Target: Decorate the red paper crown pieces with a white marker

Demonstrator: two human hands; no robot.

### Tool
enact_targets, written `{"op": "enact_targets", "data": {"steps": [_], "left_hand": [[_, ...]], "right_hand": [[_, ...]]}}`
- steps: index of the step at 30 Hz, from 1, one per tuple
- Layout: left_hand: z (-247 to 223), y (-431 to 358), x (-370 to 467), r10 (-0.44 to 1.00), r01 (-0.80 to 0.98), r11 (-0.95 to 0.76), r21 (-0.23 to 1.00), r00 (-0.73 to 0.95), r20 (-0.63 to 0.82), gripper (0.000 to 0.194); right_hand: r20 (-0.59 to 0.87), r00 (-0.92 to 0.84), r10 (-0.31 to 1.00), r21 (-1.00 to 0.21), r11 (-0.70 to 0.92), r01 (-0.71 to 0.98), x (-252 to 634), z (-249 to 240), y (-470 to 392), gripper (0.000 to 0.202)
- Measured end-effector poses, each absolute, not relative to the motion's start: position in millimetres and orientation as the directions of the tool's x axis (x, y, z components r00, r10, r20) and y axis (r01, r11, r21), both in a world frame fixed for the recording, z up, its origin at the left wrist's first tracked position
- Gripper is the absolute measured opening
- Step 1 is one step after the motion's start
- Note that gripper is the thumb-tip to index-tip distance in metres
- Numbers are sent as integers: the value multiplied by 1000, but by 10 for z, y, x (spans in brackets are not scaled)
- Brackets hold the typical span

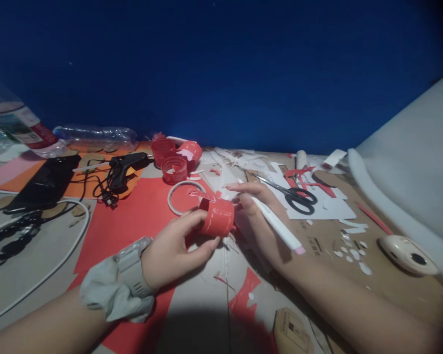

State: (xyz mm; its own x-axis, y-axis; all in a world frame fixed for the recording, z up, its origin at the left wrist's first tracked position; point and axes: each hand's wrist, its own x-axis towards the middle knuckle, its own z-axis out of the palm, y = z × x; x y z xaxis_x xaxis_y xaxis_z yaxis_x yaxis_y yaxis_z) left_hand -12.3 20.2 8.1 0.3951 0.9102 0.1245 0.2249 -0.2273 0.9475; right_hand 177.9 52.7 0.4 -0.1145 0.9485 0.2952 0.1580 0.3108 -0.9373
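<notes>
Labelled bottle (27,125) beside clear lying bottle (96,135), blue wall (221,73) behind

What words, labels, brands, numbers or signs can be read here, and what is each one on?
None can be read with certainty.
Bottle label, far left: print too blurred.
Brown piece, bottom edge: dark print, too blurred.
Cardboard, right of the hands: faint printed marks, too small and blurred.
Red ring, in the left hand: white dashes, no readable text.
</notes>
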Motion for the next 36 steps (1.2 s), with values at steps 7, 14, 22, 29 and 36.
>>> {"op": "enact_targets", "data": {"steps": [7,14,22,29,36], "left_hand": [[66,239,-129,902,322,-306,896,398,165,30],[73,187,-138,862,463,-435,772,463,208,20],[118,164,-144,853,296,-393,871,472,225,17],[118,214,-189,918,-149,176,973,383,-107,30],[96,250,-160,971,-26,52,998,235,-45,20]], "right_hand": [[162,-162,973,-978,180,103,1735,56,526,25],[54,-314,948,-990,91,105,1753,76,517,32],[115,-435,893,-978,178,105,1779,21,483,31],[197,-447,872,-980,188,-66,1741,1,462,34],[234,-395,888,-957,282,69,1763,64,466,31]]}}
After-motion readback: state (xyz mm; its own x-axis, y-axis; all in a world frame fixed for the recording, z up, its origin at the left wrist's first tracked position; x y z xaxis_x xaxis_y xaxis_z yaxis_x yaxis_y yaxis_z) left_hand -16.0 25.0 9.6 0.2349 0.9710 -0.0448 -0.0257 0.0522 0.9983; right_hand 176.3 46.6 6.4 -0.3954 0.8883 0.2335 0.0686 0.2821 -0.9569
